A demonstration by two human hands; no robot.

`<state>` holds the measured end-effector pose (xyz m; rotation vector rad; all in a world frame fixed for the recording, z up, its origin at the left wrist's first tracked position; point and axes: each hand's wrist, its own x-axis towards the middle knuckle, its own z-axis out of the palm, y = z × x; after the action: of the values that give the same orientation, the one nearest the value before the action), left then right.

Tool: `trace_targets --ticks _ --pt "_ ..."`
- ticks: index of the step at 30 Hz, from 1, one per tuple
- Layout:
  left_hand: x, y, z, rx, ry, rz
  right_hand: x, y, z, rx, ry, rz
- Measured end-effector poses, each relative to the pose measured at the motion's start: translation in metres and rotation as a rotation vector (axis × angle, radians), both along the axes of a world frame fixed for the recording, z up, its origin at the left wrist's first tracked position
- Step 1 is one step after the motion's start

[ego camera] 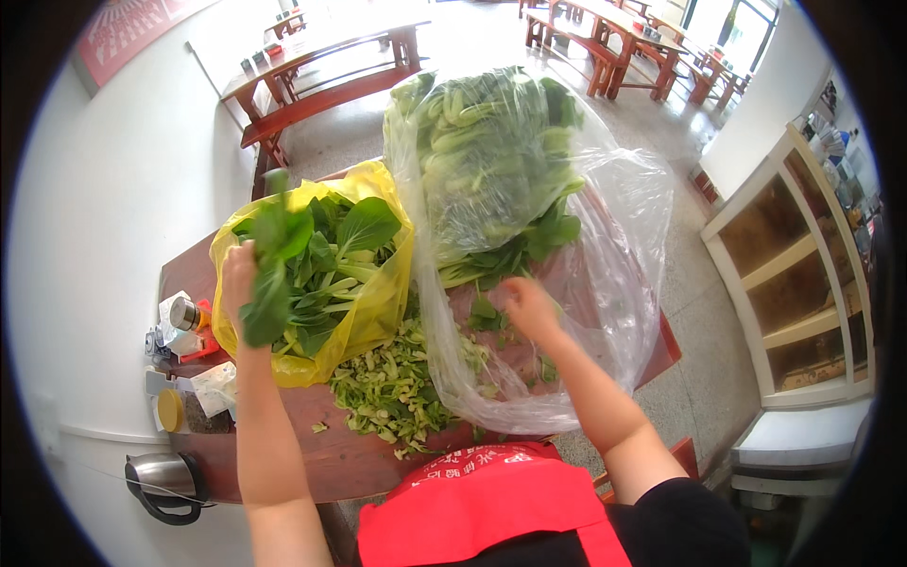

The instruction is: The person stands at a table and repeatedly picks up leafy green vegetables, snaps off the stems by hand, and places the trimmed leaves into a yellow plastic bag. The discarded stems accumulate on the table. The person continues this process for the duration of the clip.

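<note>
My left hand (239,283) is closed around a leafy bok choy (273,248), blurred by motion, at the left side of a yellow plastic bag (382,315) filled with loose bok choy (333,262). To the right, my right hand (524,305) is over the table at the mouth of a large clear plastic bag (631,205), its fingers blurred; whether it holds anything is unclear. Whole bok choy (489,156) fill the far part of the clear bag, some spilling from its opening. Between the bags and me lies a pile of trimmed stem ends and leaves (397,390).
The brown wooden table (305,453) carries a glass jar with a yellow lid (170,410), tissue packs (216,388) and a flask (186,313) along its left side. An electric kettle (166,478) stands at the near left corner. A bench (326,103) is beyond; a cabinet (793,276) stands right.
</note>
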<state>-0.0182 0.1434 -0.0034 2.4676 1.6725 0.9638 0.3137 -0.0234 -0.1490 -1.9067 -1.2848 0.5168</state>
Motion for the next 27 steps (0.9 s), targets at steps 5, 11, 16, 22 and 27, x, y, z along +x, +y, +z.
trace_targets --ticks 5,11,16,22,27 --pt "0.005 0.006 -0.015 -0.225 0.469 0.119 0.049 0.002 -0.049 -0.445 -0.343 -0.205" --pt "0.026 -0.01 -0.009 -0.075 0.228 -0.009 0.0 0.046 -0.048 -0.494 -0.284 -0.154" --pt "0.028 -0.038 -0.009 -0.021 0.027 -0.094 -0.011 0.059 -0.057 -0.58 -0.285 -0.087" --pt "0.016 -0.057 -0.014 -0.083 -0.16 -0.144 0.031 0.035 -0.063 -0.419 0.006 0.084" --pt "0.016 -0.072 -0.014 -0.152 -0.236 -0.156 0.044 -0.015 -0.009 -0.478 0.537 0.103"
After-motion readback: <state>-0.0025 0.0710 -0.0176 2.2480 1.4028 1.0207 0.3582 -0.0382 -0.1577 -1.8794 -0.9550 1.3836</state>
